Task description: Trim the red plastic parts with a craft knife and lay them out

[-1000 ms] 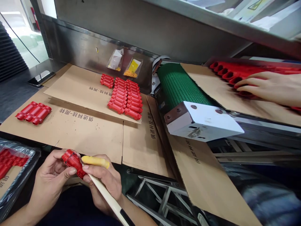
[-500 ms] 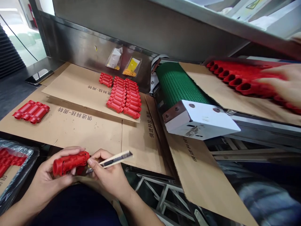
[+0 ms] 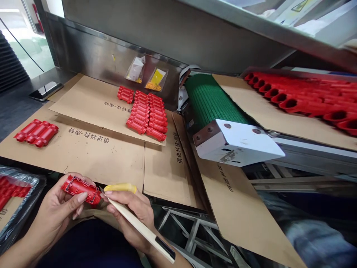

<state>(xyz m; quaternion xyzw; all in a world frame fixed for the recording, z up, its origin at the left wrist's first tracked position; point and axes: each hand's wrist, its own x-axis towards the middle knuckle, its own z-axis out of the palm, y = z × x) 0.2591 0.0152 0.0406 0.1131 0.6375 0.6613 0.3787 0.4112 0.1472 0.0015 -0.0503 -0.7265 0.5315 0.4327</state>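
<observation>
My left hand [image 3: 63,203] is closed round a red plastic part [image 3: 80,190], a hollow piece with thick ends and a recessed, dark-edged frame facing up. In my right hand [image 3: 134,206] is a utility knife [image 3: 139,225] with a cream body and a black section at its rear. Its thin blade tip meets or nearly meets the part's right end; exact contact I cannot tell. A yellow finger cover [image 3: 121,187] sits on one right finger. Similar red parts lie in a group [image 3: 143,111] on cardboard ahead, and several more [image 3: 37,132] stand at the left.
A green conveyor belt [image 3: 214,100] ends at a white metal bracket [image 3: 240,141]. Many red tubes [image 3: 309,89] lie on cardboard at right. A plastic-lined bin [image 3: 30,201] is at lower left, a phone [image 3: 47,91] behind it. Two small bags [image 3: 157,78] hang on the metal wall.
The red part has turned so its framed side faces up. The knife has swung so its rear points down right. A co-worker's hand has left the red tubes at right.
</observation>
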